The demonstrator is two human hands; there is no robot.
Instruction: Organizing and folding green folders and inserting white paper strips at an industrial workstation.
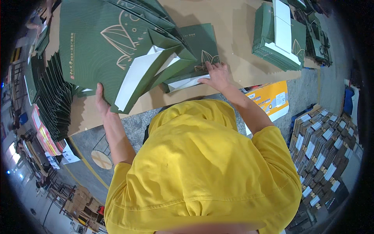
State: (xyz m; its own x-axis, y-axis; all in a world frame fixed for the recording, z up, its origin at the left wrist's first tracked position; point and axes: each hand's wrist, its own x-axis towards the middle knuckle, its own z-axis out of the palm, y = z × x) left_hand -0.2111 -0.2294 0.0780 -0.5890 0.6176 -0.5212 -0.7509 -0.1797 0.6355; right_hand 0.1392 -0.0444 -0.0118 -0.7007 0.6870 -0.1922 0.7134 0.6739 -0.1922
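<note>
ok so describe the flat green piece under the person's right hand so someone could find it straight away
Start at the brown cardboard-covered table. Near its front edge the right hand presses flat on a dark green folded carton with a gold leaf design and a white strip at its near edge. Unlike the big carton lifted by the left hand, it lies flat and alone.

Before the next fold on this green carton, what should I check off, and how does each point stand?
1. Left hand grips the lower edge of the large green carton blank: ok.
2. Right hand lies flat on the smaller green blank, pressing its white flap: ok.
3. Carton's folded white inner panel is raised, not flat: not ok.
4. Cardboard-covered table has bare room ahead: ok.
5. Stack of finished green cartons stands apart from both hands: ok.
6. Fold creases aligned: cannot tell.
</note>
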